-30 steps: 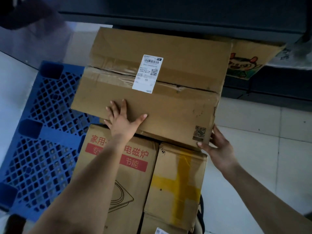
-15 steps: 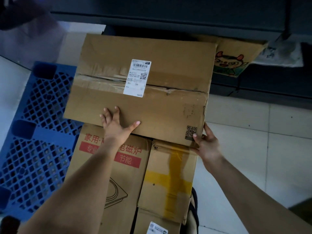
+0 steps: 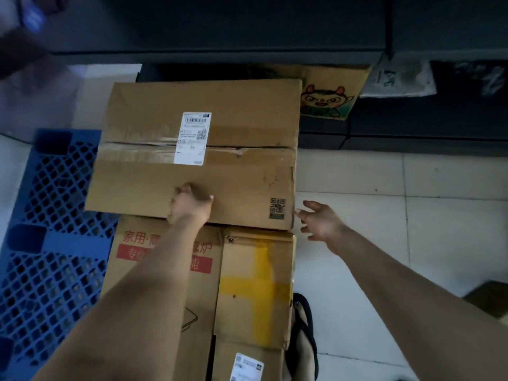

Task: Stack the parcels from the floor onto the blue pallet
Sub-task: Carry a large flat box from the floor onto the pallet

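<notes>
1. A large brown cardboard parcel (image 3: pixel 242 182) with a white shipping label (image 3: pixel 193 138) lies flat on top of two other cartons, and its left end juts out over the blue plastic lattice pallet (image 3: pixel 55 243).
2. The left grip (image 3: pixel 191 202) rests on the top face of this parcel, close to its near edge and a little left of the middle. The thumb points out to the right. The fingers look bent under, but blur keeps me from telling whether they are curled or flat. Nothing is enclosed in it.
3. The right grip (image 3: pixel 321 225) hangs wide open over the floor with its fingers spread and nothing in it. It is just beside the parcel's near right corner, next to the printed square code (image 3: pixel 277 209). Its foremost fingertip reaches the corner edge, and I cannot tell whether it touches.
4. Under the parcel's near edge, a brown carton with red Chinese print (image 3: pixel 132 257) lies on the left. It is partly hidden by the left forearm.
5. A brown carton crossed with yellow tape (image 3: pixel 255 284) lies against it on the right.
6. Nearer still, a smaller carton with a white label (image 3: pixel 247 367) shows at the bottom edge.
7. A foot in a black sandal (image 3: pixel 302 339) stands on the pale tiled floor (image 3: pixel 384 215), just right of the taped carton.
8. Behind the parcel, a brown box printed with a cartoon face (image 3: pixel 327 97) leans against dark shelving (image 3: pixel 247 28), with a white plastic bag (image 3: pixel 395 81) to its right.
</notes>
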Tool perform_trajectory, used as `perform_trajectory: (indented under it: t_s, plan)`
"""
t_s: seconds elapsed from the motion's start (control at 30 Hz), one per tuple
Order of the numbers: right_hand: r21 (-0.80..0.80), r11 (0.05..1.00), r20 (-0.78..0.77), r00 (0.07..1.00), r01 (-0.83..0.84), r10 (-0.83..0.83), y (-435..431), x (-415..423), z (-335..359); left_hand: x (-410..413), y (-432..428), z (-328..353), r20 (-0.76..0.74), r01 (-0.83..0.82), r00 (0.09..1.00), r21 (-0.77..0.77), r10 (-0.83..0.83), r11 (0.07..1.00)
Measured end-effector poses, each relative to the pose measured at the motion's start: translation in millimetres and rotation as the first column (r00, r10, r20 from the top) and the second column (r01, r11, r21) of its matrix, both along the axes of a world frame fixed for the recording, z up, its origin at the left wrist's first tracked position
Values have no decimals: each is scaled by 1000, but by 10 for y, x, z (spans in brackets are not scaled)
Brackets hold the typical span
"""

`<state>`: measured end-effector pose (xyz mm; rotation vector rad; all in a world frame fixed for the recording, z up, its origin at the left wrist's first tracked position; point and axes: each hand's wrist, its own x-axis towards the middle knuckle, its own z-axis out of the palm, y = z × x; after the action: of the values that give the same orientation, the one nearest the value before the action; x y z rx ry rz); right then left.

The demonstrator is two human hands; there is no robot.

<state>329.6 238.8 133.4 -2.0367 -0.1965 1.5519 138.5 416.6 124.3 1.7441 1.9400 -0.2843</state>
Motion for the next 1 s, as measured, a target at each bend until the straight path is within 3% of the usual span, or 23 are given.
perform_trajectory:
  t_s: [0.17, 0.4, 0.73, 0.87, 1.0]
  plan:
    - [-51, 968, 203, 946, -247, 252, -589, 663, 414, 828, -647, 332, 159, 232, 962, -37, -223, 972]
    - [-329, 901, 395, 826, -282, 403, -2451, 1636, 1142, 2177, -1981, 1191, 257, 561, 803, -19, -538, 828]
    - [-450, 893, 507, 824, 2, 253, -5911, 2334, 2346, 3863, -4676, 2570, 295, 886, 442, 6, -847, 464]
    - [-453, 875, 479, 874, 172, 76, -6977, 2365, 2420, 4186, -5611, 2679, 255, 954, 292, -15, -922, 298]
    - [-427, 853, 468, 881, 299, -75, -7620, 2235, 2293, 4296, -6187, 2500, 207, 974, 217, -110, -954, 198]
